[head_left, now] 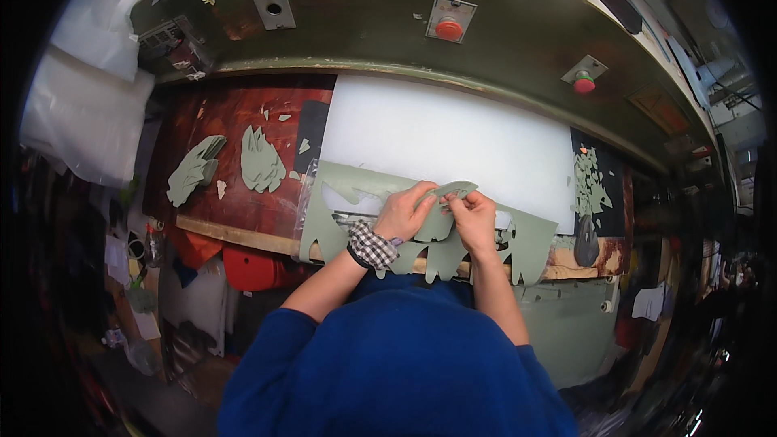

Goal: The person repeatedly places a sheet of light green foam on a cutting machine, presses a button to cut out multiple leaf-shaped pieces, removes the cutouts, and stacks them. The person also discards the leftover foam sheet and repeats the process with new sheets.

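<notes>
Both of my hands work at a grey-green cut piece of thin sheet material, with a rounded upper end and a notched lower edge. My left hand, a checked band around its wrist, is closed on the piece's left side. The fingers of my right hand pinch it near its upper right end. Beneath and around lies a larger grey-green sheet with cut-out openings, its ragged lower edge hanging over the front of the table. Between my hands, part of the piece's edge is hidden by fingers.
A white board lies behind the sheet. Two stacks of cut pieces, a left stack and a nearer stack, rest on the red-brown tabletop. Small scraps are heaped at right. A green machine beam with a red button spans the back.
</notes>
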Available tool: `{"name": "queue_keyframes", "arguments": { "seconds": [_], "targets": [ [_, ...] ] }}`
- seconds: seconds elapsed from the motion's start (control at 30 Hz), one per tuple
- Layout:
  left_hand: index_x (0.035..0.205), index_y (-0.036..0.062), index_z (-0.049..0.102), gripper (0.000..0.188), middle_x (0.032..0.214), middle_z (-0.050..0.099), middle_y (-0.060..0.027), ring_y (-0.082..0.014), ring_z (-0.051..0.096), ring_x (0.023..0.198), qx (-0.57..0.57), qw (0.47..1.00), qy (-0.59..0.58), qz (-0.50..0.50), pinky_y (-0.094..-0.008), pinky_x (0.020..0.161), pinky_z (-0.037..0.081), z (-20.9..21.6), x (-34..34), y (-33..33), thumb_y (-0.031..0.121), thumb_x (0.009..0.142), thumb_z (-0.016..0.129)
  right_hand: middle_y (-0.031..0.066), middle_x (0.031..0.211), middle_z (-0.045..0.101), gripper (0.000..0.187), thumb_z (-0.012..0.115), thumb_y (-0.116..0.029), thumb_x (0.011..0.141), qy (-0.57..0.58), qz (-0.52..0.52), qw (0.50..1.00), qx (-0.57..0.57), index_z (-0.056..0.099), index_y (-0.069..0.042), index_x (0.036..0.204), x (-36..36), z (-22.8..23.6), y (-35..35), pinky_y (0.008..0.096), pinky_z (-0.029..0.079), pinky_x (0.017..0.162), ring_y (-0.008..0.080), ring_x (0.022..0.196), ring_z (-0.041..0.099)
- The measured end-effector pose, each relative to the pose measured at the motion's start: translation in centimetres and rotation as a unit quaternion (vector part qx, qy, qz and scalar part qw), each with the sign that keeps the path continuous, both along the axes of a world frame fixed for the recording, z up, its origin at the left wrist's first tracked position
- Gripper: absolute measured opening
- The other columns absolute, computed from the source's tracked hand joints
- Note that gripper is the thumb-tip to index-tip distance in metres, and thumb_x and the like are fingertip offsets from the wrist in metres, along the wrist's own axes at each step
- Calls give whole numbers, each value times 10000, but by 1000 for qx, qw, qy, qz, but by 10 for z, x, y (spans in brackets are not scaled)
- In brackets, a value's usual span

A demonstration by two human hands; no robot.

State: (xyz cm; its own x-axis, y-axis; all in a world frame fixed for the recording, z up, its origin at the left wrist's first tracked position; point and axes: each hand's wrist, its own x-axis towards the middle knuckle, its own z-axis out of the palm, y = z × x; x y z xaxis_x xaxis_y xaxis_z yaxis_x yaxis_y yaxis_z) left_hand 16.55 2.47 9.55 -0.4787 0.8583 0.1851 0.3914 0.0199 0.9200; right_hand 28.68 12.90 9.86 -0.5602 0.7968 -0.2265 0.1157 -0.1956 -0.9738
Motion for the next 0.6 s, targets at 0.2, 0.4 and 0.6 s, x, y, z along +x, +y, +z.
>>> {"name": "queue_keyframes", "arguments": {
  "seconds": [0.2,0.4,0.6],
  "targets": [
    [1090,17,601,217,777,638,-183,-300,644,675,86,987,126,51,-339,597,489,-12,8,-2,150,922,565,79,706,684,97,645,-66,794,-139,-21,986,89,678,23,810,-13,-6,1,245,487,570,101,595,600],
    [1079,6,601,216,818,658,-100,-140,614,734,24,995,-62,72,-284,662,490,-19,-4,-10,175,953,550,104,847,687,47,668,-21,857,148,8,972,-184,656,18,834,-5,4,4,239,538,640,132,715,648],
    [1085,0,586,227,840,650,-77,-119,586,780,20,994,-93,55,-278,698,481,-18,-6,-14,187,965,536,54,851,608,81,738,-55,775,19,-6,978,208,699,-21,837,-8,14,-17,291,500,615,136,754,593]
  ]
}}
